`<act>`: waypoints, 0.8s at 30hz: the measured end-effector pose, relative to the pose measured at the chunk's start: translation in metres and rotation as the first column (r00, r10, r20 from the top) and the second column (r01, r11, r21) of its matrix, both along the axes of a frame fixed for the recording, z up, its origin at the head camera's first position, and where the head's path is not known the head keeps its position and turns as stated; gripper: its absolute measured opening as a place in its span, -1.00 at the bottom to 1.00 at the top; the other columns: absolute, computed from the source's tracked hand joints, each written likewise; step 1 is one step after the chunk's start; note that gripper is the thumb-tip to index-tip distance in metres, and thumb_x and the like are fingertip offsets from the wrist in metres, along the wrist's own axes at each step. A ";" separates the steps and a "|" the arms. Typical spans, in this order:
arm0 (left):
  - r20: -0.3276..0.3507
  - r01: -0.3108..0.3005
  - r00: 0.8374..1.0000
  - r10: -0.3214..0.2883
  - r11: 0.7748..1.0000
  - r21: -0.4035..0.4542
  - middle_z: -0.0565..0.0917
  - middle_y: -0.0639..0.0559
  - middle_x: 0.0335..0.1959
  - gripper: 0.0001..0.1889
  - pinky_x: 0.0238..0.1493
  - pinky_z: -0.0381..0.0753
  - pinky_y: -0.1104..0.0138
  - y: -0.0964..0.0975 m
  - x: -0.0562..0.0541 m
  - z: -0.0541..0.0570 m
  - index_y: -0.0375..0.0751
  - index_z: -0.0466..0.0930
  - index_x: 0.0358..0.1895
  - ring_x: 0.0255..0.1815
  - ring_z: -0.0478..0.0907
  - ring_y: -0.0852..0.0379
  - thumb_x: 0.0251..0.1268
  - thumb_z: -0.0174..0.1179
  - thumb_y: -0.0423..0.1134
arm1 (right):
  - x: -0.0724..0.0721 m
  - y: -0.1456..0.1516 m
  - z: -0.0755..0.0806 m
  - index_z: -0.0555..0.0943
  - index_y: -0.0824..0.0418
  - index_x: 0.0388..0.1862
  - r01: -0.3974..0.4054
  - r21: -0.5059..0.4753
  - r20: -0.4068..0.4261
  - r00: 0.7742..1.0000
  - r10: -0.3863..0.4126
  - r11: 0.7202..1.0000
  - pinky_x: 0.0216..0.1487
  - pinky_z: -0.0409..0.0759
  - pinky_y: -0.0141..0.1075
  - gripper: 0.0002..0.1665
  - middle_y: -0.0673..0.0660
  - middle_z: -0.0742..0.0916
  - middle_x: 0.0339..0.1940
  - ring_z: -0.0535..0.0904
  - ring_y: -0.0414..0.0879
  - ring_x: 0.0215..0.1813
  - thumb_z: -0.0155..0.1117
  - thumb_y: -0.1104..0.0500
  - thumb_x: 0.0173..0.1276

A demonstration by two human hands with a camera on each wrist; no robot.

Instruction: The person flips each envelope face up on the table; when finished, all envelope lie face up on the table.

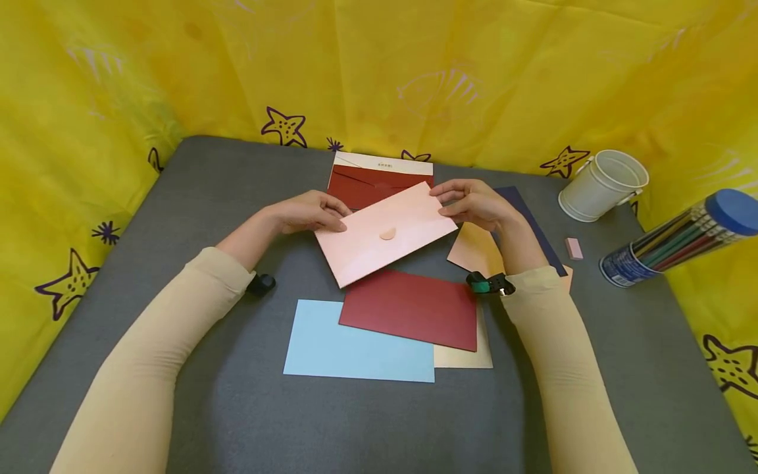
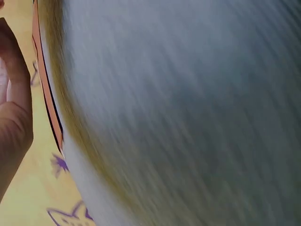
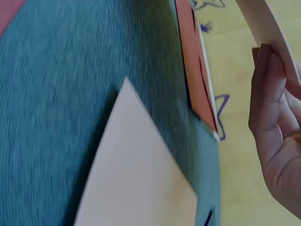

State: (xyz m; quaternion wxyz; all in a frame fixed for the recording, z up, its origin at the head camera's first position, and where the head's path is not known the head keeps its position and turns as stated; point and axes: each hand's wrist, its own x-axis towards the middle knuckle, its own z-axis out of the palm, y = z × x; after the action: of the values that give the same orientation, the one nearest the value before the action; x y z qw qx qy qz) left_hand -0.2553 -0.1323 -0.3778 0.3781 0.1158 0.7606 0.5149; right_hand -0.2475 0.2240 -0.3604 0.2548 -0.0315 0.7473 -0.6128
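Note:
A pale pink envelope (image 1: pixel 367 253) with a small rounded tab near its middle is held tilted above the table. My left hand (image 1: pixel 308 212) pinches its left edge, thumb on the near face. At the upper right corner, my right hand (image 1: pixel 474 203) grips it between thumb and fingers; the right wrist view shows the envelope (image 3: pixel 263 26) in those fingers. Below it lies a maroon envelope (image 1: pixel 414 309), overlapping a light blue one (image 1: pixel 355 342) and a cream one (image 1: pixel 464 357). The left wrist view catches only part of the left hand (image 2: pixel 14 94).
Behind the hands lie a red envelope (image 1: pixel 367 185) and white-edged paper. Tan (image 1: pixel 474 250) and navy (image 1: pixel 533 227) envelopes lie partly under the right forearm. To the right stand a white bucket (image 1: pixel 598 187), a pink eraser (image 1: pixel 574 248) and a pencil tin (image 1: pixel 628 263). Yellow cloth surrounds the table.

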 end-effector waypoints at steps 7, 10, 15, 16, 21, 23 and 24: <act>-0.059 0.000 0.998 -0.002 1.000 -0.027 0.70 0.09 -0.23 -0.65 -0.17 0.67 0.37 0.024 0.006 -0.001 -0.32 0.61 0.08 -0.29 0.60 0.19 0.28 0.26 -0.24 | 0.003 -0.018 0.006 0.48 0.25 0.21 0.001 -0.004 -0.003 1.000 -0.001 1.000 -0.30 0.59 -0.44 -0.55 -0.08 0.72 -0.27 0.64 -0.22 -0.30 0.25 0.37 0.34; -0.052 -0.090 0.995 0.091 0.996 0.013 0.67 0.13 -0.33 -0.72 -0.24 0.65 0.38 0.027 0.006 -0.001 -0.31 0.60 0.01 -0.35 0.58 0.21 0.29 0.25 -0.27 | 0.003 -0.020 0.007 0.42 0.26 0.26 0.074 -0.054 0.007 0.997 -0.073 0.996 -0.26 0.65 -0.43 -0.52 -0.05 0.70 -0.25 0.66 -0.21 -0.30 0.25 0.27 0.39; 0.007 -0.285 0.958 0.287 0.947 0.147 0.66 0.17 -0.43 -0.87 -0.32 0.65 0.40 0.027 0.004 -0.002 -0.20 0.53 -0.13 -0.43 0.62 0.25 0.34 0.23 -0.31 | 0.004 -0.022 0.007 0.37 0.27 0.26 0.073 -0.101 0.036 0.997 -0.070 0.992 -0.17 0.73 -0.35 -0.53 -0.01 0.74 -0.24 0.72 -0.14 -0.27 0.21 0.21 0.44; 0.023 -0.321 0.947 0.322 0.931 0.174 0.66 0.17 -0.44 -0.89 -0.34 0.65 0.41 0.028 0.003 -0.002 -0.19 0.52 -0.15 -0.44 0.62 0.25 0.34 0.22 -0.32 | 0.005 -0.023 0.006 0.37 0.27 0.25 0.045 -0.090 0.040 0.998 -0.041 0.995 -0.16 0.74 -0.33 -0.53 0.00 0.76 -0.24 0.73 -0.12 -0.25 0.21 0.21 0.43; 0.064 -0.430 0.900 0.430 0.858 0.282 0.67 0.17 -0.47 -0.93 -0.36 0.67 0.42 0.033 0.005 -0.001 -0.13 0.49 -0.24 -0.49 0.64 0.26 0.36 0.20 -0.34 | 0.007 -0.031 0.002 0.41 0.30 0.12 -0.123 0.003 0.056 0.991 0.123 0.992 -0.10 0.75 -0.23 -0.61 0.04 0.75 -0.27 0.74 -0.05 -0.21 0.26 0.25 0.38; 0.078 -0.454 0.888 0.453 0.835 0.312 0.67 0.18 -0.49 -0.91 -0.36 0.68 0.43 0.034 0.006 -0.001 -0.12 0.48 -0.26 -0.51 0.63 0.27 0.35 0.20 -0.35 | 0.007 -0.035 0.001 0.42 0.32 0.04 -0.154 0.020 0.059 0.986 0.153 0.988 -0.10 0.76 -0.20 -0.66 0.06 0.73 -0.31 0.73 -0.05 -0.25 0.28 0.28 0.36; 0.093 -0.467 0.881 0.463 0.823 0.324 0.67 0.17 -0.49 -0.90 -0.38 0.68 0.43 0.035 0.007 -0.001 -0.11 0.47 -0.28 -0.53 0.63 0.26 0.35 0.21 -0.36 | 0.007 -0.036 0.001 0.42 0.32 0.00 -0.161 0.023 0.060 0.985 0.160 0.987 -0.12 0.76 -0.20 -0.68 0.06 0.72 -0.34 0.73 -0.06 -0.27 0.28 0.29 0.35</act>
State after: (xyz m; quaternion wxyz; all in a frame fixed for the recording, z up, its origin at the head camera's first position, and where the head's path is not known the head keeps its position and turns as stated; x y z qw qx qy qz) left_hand -0.2482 -0.0977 -0.3784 0.2197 -0.0125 0.6642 0.7144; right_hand -0.2404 0.1880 -0.3598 0.3254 -0.0703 0.7430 -0.5806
